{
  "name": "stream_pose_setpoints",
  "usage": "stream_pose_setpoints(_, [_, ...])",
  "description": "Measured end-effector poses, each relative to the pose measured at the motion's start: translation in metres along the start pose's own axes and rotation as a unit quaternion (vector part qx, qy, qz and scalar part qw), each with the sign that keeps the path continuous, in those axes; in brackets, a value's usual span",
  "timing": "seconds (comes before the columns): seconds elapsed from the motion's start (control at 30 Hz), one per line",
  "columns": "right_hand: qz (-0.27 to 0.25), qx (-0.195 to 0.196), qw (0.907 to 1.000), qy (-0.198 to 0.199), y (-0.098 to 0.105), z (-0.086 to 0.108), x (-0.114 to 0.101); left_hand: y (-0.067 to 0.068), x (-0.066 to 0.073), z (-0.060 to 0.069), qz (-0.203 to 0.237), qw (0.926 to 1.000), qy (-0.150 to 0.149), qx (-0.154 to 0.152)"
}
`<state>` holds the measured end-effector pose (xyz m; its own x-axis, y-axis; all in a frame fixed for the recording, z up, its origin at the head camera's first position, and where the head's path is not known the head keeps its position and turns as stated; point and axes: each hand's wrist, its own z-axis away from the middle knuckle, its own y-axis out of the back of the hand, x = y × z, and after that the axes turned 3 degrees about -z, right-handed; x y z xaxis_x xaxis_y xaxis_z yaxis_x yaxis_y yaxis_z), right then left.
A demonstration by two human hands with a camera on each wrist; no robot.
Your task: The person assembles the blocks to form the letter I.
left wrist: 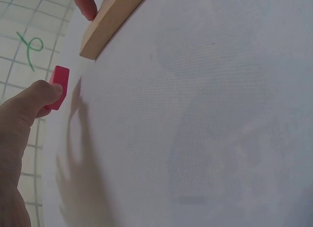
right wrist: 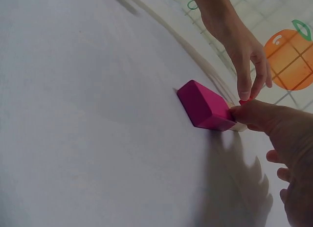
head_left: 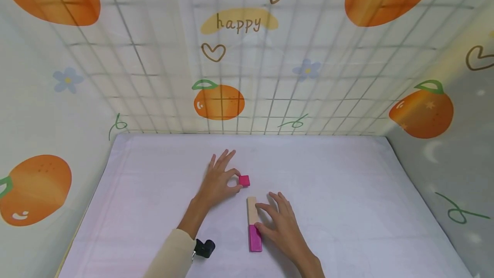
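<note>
In the head view my left hand [head_left: 218,181] pinches a small pinkish-red block [head_left: 244,180] between thumb and index finger, its other fingers stretched out. That block [left wrist: 59,87] appears raised above the cloth in the left wrist view. Below it, a plain wooden block [head_left: 252,210] and a magenta block [head_left: 255,238] lie end to end in a line on the table. My right hand [head_left: 283,228] is at their right side, index fingertip by the wooden block and thumb near the joint. In the right wrist view the thumb touches the magenta block [right wrist: 203,105] close to that joint; the index fingertip is hidden there.
A white cloth [head_left: 347,192] covers the table. Around it hang pale curtains [head_left: 162,67] printed with oranges, hearts and a grid. A black device [head_left: 204,248] is strapped at the left wrist, by the beige sleeve [head_left: 171,252].
</note>
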<state>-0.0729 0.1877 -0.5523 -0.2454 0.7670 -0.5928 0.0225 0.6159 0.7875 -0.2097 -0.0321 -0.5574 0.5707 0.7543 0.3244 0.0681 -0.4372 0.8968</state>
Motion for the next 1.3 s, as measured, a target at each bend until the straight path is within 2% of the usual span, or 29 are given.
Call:
stream_pose_setpoints(0.37, [0.005,0.001,1.0000,0.002,-0.002,0.000,0.002,-0.003,0.008,-0.001,-0.011,0.9992,-0.025,-0.029])
stream_pose_setpoints(0.7, [-0.005,0.015,0.9997,0.019,-0.002,0.000,0.004,-0.004,0.014,0.002,0.000,0.9984,-0.027,-0.049])
stream_pose_setpoints(1.3, [0.005,-0.009,0.9997,-0.023,-0.003,0.000,0.002,-0.005,0.014,0.006,-0.018,0.9957,-0.050,-0.076])
